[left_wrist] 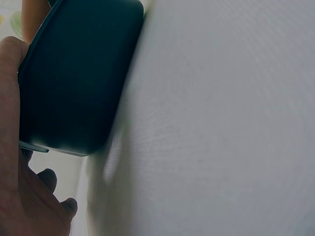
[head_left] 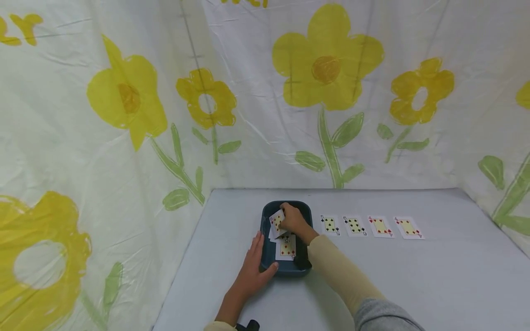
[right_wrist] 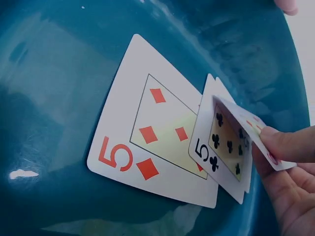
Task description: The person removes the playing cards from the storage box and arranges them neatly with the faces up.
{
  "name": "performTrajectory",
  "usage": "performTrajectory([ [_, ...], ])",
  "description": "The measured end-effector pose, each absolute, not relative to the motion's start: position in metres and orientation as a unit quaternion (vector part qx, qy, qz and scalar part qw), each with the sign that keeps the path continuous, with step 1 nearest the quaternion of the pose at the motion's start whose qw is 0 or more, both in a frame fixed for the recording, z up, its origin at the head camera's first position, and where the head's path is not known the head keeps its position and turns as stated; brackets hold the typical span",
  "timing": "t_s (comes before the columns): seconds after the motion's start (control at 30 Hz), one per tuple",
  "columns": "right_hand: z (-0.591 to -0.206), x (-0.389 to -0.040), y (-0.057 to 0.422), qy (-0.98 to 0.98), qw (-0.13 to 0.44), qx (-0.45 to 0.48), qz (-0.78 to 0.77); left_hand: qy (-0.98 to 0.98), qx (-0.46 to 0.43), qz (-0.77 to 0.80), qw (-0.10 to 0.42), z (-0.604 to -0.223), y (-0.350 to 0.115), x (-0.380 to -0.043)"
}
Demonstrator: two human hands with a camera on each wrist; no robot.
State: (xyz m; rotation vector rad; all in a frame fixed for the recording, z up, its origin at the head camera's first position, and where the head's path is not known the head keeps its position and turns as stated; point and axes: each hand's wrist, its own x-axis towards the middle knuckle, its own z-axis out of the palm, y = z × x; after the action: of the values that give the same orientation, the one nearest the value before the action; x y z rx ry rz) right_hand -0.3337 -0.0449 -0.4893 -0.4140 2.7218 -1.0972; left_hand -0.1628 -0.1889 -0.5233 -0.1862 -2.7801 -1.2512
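Observation:
My right hand (head_left: 295, 220) reaches into a dark teal tray (head_left: 269, 255) and pinches a red-suited playing card (right_wrist: 253, 129) between thumb and fingers. The card is tilted up, over the five of clubs (right_wrist: 203, 140). Another card's edge shows behind that one. Partly beneath them, the five of diamonds (right_wrist: 123, 123) lies face up on the tray's bottom. At the tray's left side rests my left hand (head_left: 250, 266), fingers extended along the outside and thumb at the near rim. In the left wrist view the tray's outer wall (left_wrist: 83, 73) fills the upper left.
To the right of the tray, several cards lie face up in a row on the white table (head_left: 372, 276): a black five (head_left: 329, 225), a black six (head_left: 354, 225) and red fours, one of them at the right end (head_left: 408, 228). Behind hangs a flower-painted sheet (head_left: 256, 151).

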Motion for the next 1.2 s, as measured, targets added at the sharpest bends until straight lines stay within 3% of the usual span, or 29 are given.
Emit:
performTrajectory([
  [0.8, -0.474, -0.322, 0.002, 0.843, 0.088, -0.116, -0.517, -0.912, -0.046, -0.406, 0.037, -0.525, -0.186, -0.161],
  [1.2, -0.460, -0.295, 0.038, 0.794, 0.084, -0.077, -0.598, -0.916, -0.044, -0.395, 0.051, -0.526, -0.186, -0.164],
])
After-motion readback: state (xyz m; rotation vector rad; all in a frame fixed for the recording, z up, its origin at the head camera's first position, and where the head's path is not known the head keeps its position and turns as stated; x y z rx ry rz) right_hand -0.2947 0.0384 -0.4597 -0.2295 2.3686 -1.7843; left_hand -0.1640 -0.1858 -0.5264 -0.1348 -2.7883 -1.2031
